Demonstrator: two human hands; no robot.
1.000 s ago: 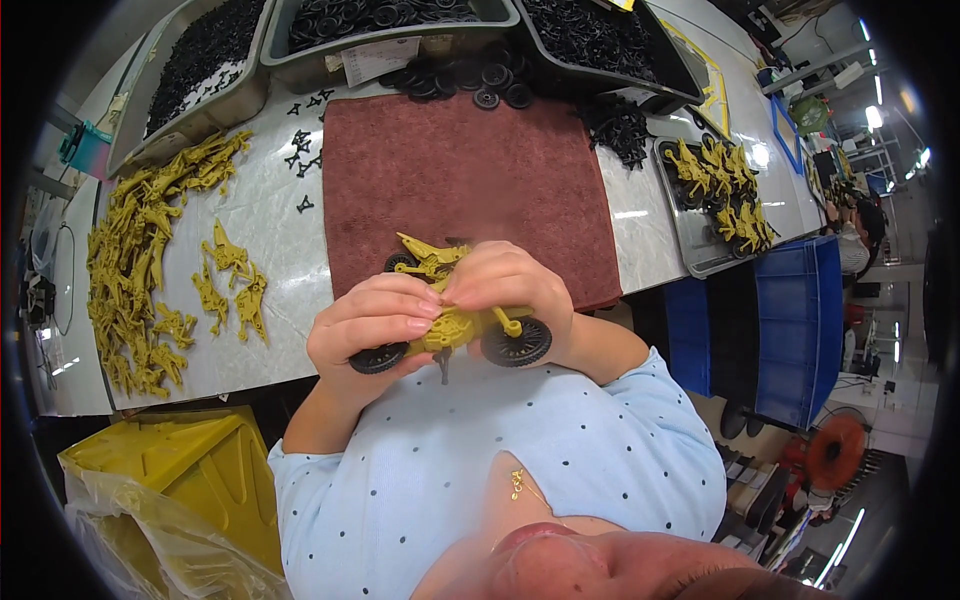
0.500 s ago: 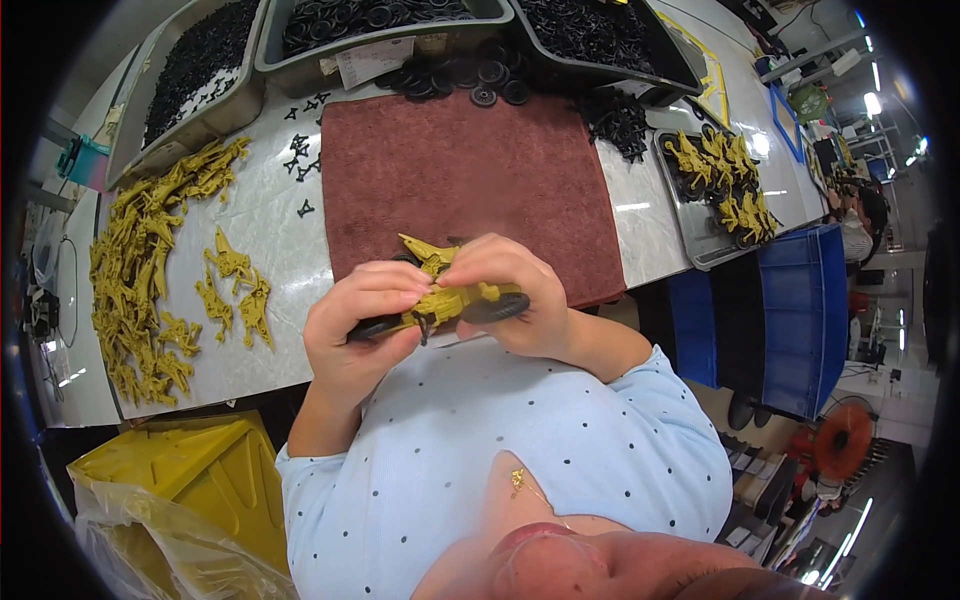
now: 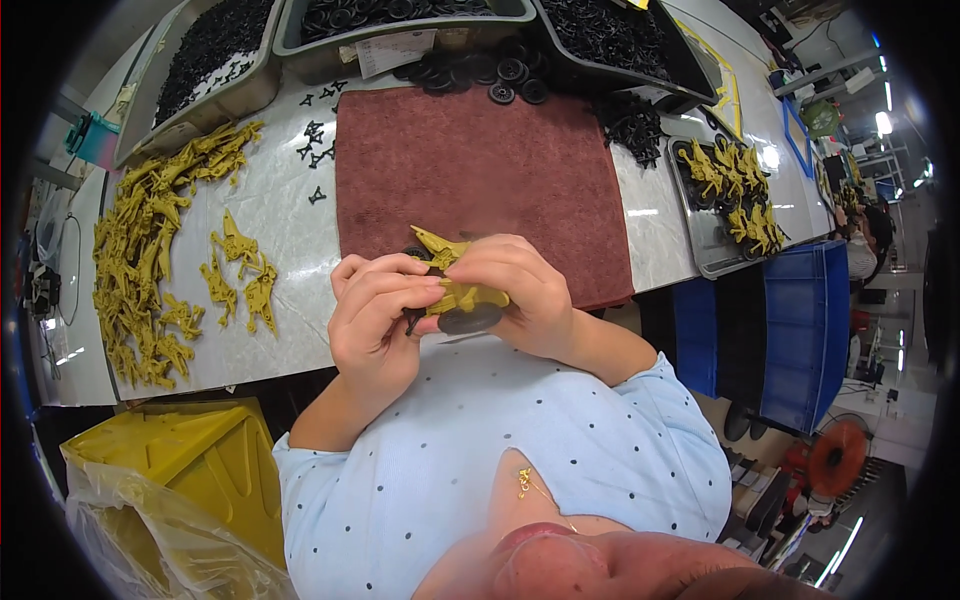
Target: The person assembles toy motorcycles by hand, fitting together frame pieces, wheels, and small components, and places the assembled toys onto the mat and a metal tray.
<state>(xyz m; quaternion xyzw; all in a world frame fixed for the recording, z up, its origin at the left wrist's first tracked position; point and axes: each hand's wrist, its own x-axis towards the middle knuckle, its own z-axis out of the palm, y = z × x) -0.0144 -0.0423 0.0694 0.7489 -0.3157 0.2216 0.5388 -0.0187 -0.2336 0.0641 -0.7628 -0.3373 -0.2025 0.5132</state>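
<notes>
A yellow toy motorcycle (image 3: 434,246) with black wheels is held between my two hands, over the near edge of the maroon cloth (image 3: 480,160). My left hand (image 3: 378,310) grips its left side, fingers curled over the top and thumb below. On the other side, my right hand (image 3: 522,290) is closed round it, with a dark wheel (image 3: 470,320) showing under the fingers. A pointed yellow end sticks up beyond my fingertips. Much of the toy's middle is hidden by my fingers.
Yellow toy parts (image 3: 140,260) are heaped at the left, with several loose ones (image 3: 240,270) nearer. Along the back stand bins (image 3: 400,38) of black parts, with black wheels (image 3: 512,72) before them. At the right, a metal tray (image 3: 715,265) holds yellow-and-black toys.
The toy motorcycle has turned in my hands; the wheel that showed beside my left hand is now covered. My left hand has shifted slightly right, closer to my right hand.
</notes>
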